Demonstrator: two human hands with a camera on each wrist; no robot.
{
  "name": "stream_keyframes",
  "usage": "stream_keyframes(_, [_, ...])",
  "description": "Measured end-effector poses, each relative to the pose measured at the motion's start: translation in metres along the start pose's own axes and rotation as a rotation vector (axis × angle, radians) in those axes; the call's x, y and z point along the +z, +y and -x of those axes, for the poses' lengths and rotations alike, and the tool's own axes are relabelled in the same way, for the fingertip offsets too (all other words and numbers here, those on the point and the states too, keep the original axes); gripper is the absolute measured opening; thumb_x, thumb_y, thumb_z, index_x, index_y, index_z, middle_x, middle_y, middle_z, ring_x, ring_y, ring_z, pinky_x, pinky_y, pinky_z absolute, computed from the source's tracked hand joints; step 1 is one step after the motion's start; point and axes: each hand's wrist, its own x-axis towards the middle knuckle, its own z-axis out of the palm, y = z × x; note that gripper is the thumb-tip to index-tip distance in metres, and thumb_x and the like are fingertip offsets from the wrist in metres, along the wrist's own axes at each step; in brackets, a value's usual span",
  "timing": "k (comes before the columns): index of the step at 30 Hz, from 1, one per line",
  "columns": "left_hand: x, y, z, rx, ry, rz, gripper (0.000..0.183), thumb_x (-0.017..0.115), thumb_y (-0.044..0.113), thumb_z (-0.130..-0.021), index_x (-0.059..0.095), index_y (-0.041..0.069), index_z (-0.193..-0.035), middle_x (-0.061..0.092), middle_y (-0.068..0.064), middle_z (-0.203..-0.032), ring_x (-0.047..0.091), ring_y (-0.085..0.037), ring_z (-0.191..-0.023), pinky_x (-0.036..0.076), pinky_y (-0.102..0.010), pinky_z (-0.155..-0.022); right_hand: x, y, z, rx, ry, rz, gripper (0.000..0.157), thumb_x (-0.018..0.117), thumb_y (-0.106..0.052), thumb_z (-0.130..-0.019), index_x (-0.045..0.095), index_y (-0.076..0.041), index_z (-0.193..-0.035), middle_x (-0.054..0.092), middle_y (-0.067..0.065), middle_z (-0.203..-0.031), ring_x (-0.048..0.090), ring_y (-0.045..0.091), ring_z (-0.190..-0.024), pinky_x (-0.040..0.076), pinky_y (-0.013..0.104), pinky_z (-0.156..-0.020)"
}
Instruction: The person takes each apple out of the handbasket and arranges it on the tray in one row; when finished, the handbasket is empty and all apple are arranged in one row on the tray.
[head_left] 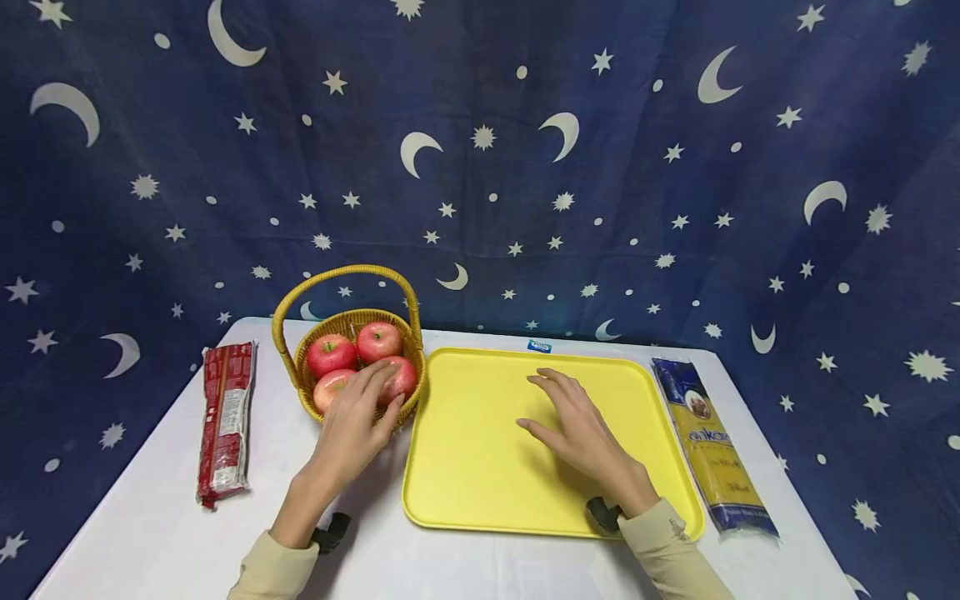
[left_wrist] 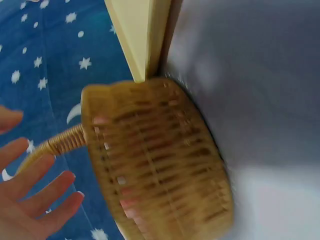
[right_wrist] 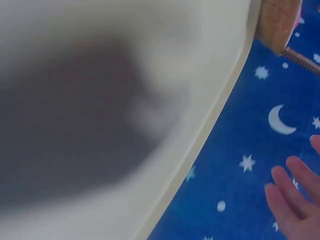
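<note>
A wicker basket [head_left: 358, 321] with a tall arched handle holds several red apples [head_left: 332, 355] at the left of the table. My left hand [head_left: 352, 425] hovers over the basket's near rim, fingers spread and loosely bent; in the left wrist view it appears beside the basket [left_wrist: 160, 160] with nothing in its grasp. Over the yellow tray [head_left: 480, 467] hangs my right hand [head_left: 581, 429], thumb and fingers apart, holding nothing. In the right wrist view the right hand [right_wrist: 297, 200] shows relaxed fingers, and its shadow falls on the tray [right_wrist: 215, 75].
On the left lies a red packet [head_left: 225, 421]. A blue and yellow packet [head_left: 708, 442] rests along the tray's right side. Behind the tray is a small blue wrapper [head_left: 539, 346]. A dark blue cloth [head_left: 480, 175] with moons and stars hangs behind the white table [head_left: 150, 517].
</note>
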Motion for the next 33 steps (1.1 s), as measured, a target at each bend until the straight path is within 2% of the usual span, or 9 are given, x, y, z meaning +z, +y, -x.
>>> stream_keyframes(4, [-0.011,-0.011,0.008,-0.111,0.114,0.048,0.042,0.073,-0.003,-0.085,0.065,-0.001,-0.126,0.065,-0.017,-0.128,0.059,-0.036,-0.114,0.050,-0.054,-0.096,0.011,-0.009,-0.017,0.076,-0.056,-0.151,0.065,0.083,-0.034,-0.088,0.056,-0.012,-0.143,0.055,0.009,-0.146,0.052,0.030,-0.136,0.047,0.055,-0.112])
stream_keyframes(8, [-0.021,-0.023,0.018,-0.224,0.226,0.103,0.044,0.067,-0.012,-0.080,0.065,-0.002,-0.123,0.065,-0.019,-0.123,0.057,-0.037,-0.108,0.045,-0.048,-0.089,0.026,-0.017,-0.039,0.106,-0.093,-0.289,0.065,0.086,-0.032,-0.085,0.058,-0.012,-0.139,0.059,0.007,-0.140,0.058,0.034,-0.128,0.052,0.054,-0.106])
stream_keyframes(12, [-0.026,-0.030,0.030,-0.350,0.331,0.159,0.045,0.066,-0.015,-0.079,0.063,-0.006,-0.124,0.063,-0.024,-0.119,0.056,-0.039,-0.112,0.042,-0.041,-0.091,0.041,-0.026,-0.060,0.103,-0.114,-0.413,0.066,0.088,-0.029,-0.082,0.059,-0.008,-0.137,0.061,0.011,-0.135,0.061,0.039,-0.122,0.053,0.055,-0.105])
stream_keyframes(15, [-0.029,-0.034,0.036,-0.489,0.359,0.209,0.049,0.065,-0.013,-0.082,0.057,-0.008,-0.130,0.060,-0.026,-0.123,0.056,-0.038,-0.116,0.044,-0.037,-0.094,0.051,-0.034,-0.074,0.109,-0.134,-0.474,0.068,0.090,-0.027,-0.081,0.058,-0.008,-0.138,0.061,0.010,-0.136,0.062,0.038,-0.121,0.054,0.051,-0.106])
stream_keyframes(18, [-0.034,-0.043,0.036,-0.659,0.309,0.344,0.059,0.062,-0.007,-0.086,0.046,-0.008,-0.143,0.054,-0.027,-0.135,0.052,-0.038,-0.124,0.044,-0.027,-0.096,0.062,-0.043,-0.089,0.101,-0.161,-0.523,0.069,0.090,-0.024,-0.080,0.057,-0.008,-0.139,0.061,0.009,-0.137,0.062,0.037,-0.122,0.053,0.048,-0.107])
stream_keyframes(23, [-0.043,-0.068,0.024,-0.877,0.081,0.589,0.074,0.056,0.002,-0.098,0.020,0.000,-0.162,0.038,-0.029,-0.156,0.044,-0.039,-0.136,0.040,-0.005,-0.085,0.077,-0.056,-0.112,0.057,-0.206,-0.536,0.067,0.088,-0.023,-0.083,0.056,-0.004,-0.139,0.059,0.015,-0.139,0.061,0.040,-0.122,0.052,0.052,-0.107])
stream_keyframes(25, [-0.045,-0.078,0.022,-0.915,0.009,0.635,0.074,0.052,0.002,-0.100,0.015,0.002,-0.164,0.034,-0.029,-0.160,0.042,-0.037,-0.138,0.039,-0.002,-0.081,0.084,-0.062,-0.120,0.033,-0.228,-0.506,0.066,0.087,-0.024,-0.084,0.056,-0.002,-0.138,0.059,0.016,-0.138,0.061,0.038,-0.121,0.053,0.052,-0.106])
stream_keyframes(27, [-0.045,-0.085,0.021,-0.941,-0.026,0.671,0.073,0.048,0.001,-0.100,0.014,0.003,-0.164,0.032,-0.028,-0.162,0.041,-0.034,-0.139,0.039,-0.002,-0.082,0.090,-0.068,-0.128,0.003,-0.250,-0.476,0.064,0.086,-0.021,-0.084,0.057,-0.001,-0.138,0.059,0.017,-0.136,0.061,0.037,-0.120,0.052,0.052,-0.105])
stream_keyframes(33, [-0.037,-0.097,0.016,-0.988,-0.010,0.847,0.074,0.046,-0.001,-0.099,0.013,0.003,-0.165,0.025,-0.023,-0.166,0.044,-0.021,-0.132,0.046,-0.005,-0.090,0.104,-0.083,-0.146,-0.059,-0.320,-0.365,0.059,0.082,-0.023,-0.086,0.058,-0.004,-0.137,0.059,0.012,-0.131,0.058,0.026,-0.119,0.053,0.040,-0.105])
